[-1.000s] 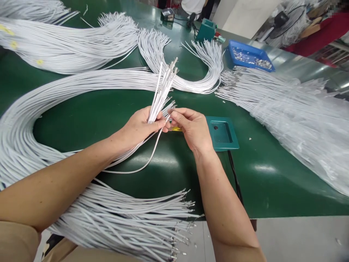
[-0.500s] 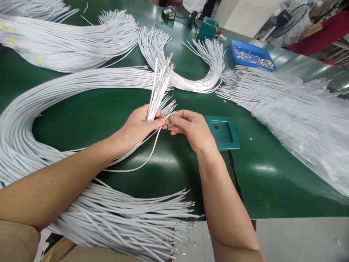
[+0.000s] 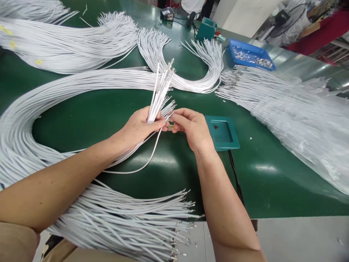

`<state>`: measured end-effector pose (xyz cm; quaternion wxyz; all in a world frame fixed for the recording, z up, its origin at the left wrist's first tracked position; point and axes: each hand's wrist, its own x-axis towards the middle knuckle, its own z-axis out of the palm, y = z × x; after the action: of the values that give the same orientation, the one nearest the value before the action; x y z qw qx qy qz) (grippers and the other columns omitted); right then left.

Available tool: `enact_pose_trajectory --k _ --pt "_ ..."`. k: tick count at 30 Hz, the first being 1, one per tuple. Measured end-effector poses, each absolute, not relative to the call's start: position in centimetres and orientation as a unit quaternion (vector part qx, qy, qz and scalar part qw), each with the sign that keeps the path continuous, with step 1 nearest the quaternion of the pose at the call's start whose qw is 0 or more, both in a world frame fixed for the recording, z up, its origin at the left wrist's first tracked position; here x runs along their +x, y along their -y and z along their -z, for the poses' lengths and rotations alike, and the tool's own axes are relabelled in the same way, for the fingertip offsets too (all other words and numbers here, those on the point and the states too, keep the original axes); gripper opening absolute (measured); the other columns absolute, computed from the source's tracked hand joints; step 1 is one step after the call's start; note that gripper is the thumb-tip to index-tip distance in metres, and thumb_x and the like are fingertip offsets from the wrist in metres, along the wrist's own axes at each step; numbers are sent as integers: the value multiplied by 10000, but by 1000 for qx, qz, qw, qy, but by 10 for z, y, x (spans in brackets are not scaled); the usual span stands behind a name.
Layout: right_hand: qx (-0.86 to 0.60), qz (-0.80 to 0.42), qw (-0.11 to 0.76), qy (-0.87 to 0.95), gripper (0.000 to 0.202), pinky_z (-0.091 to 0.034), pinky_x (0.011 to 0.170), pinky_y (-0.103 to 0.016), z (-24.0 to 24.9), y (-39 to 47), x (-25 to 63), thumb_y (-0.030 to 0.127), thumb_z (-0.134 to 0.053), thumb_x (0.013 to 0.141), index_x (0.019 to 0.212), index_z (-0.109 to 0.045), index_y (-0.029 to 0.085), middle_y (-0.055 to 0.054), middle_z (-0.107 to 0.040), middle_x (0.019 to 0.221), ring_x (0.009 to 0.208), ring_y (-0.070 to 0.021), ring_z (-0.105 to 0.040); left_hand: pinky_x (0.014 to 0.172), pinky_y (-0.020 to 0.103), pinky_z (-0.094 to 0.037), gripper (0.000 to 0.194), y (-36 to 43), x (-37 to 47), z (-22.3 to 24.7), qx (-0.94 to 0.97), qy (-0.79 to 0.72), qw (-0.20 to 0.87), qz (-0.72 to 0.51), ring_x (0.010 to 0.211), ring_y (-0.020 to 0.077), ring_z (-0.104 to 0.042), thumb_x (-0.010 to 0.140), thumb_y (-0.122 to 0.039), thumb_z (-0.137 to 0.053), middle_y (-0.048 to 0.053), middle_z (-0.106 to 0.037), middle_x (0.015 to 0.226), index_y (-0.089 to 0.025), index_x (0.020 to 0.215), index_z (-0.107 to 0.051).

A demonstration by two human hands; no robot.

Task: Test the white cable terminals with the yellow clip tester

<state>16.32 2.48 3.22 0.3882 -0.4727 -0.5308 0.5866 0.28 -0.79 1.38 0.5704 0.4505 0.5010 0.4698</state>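
Observation:
My left hand [image 3: 144, 122] is closed round a bunch of white cables [image 3: 160, 92], whose metal-tipped ends point up. One loose cable [image 3: 155, 149] runs from between its thumb and fingers and curves down to the left. My right hand [image 3: 192, 125] is pinched close beside the left fingertips, at the end of that cable; what its fingertips grip is too small to make out. A small yellowish metal piece [image 3: 170, 127] shows between the fingers of the two hands. More cable ends [image 3: 169, 105] lie just behind the hands.
A green tray [image 3: 235, 136] sits right of my right hand. Cable bundles [image 3: 68, 42] lie at the left, back and near edge [image 3: 131, 218]. Plastic-wrapped cables [image 3: 300, 109] cover the right. Behind them are a blue tray [image 3: 251, 45] of metal parts and a green device [image 3: 207, 28].
The upright cable bunch has dipped slightly with my left hand. My right fingertips have shifted a little at the cable end, and the small metal piece shows at a different angle.

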Motion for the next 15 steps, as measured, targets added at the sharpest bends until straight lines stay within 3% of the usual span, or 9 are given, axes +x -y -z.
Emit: enact_pose_trajectory --k 4,7,9,13,15 --pt "-516 -567 370 524 91 -470 424 -242 -38 -25 167 236 -618 758 740 -657 156 26 -585 603 433 -81 -473 778 286 -528 208 8 3 -16 435 -499 581 -474 790 144 -684 747 -206 -734 -12 -652 771 -165 795 -536" --pt "-499 -551 372 556 171 -502 494 -254 -36 -24 166 332 -636 798 834 -671 169 4 -647 728 517 -97 -538 701 264 -517 198 8 4 -17 433 -501 581 -473 762 145 -679 744 -201 -737 2 -653 762 -156 796 -551" --pt "-478 -514 359 616 165 -503 577 -258 -31 -24 165 340 -641 818 796 -659 178 2 -656 717 592 -114 -569 632 238 -498 199 7 4 -17 426 -496 590 -475 737 141 -675 730 -189 -747 5 -653 769 -152 818 -572" --pt "-437 -283 348 779 204 -447 711 -269 -20 -23 166 213 -503 911 765 -642 185 -24 -665 790 741 -139 -581 506 179 -423 323 5 2 -18 398 -472 638 -460 688 119 -670 709 -160 -766 2 -647 833 -177 1005 -641" --pt "-420 -140 295 847 258 -413 724 -283 -19 -22 167 168 -427 936 812 -653 177 -59 -662 874 798 -159 -570 473 165 -391 370 3 1 -17 386 -453 668 -446 675 112 -666 711 -152 -763 1 -633 834 -191 1063 -657"
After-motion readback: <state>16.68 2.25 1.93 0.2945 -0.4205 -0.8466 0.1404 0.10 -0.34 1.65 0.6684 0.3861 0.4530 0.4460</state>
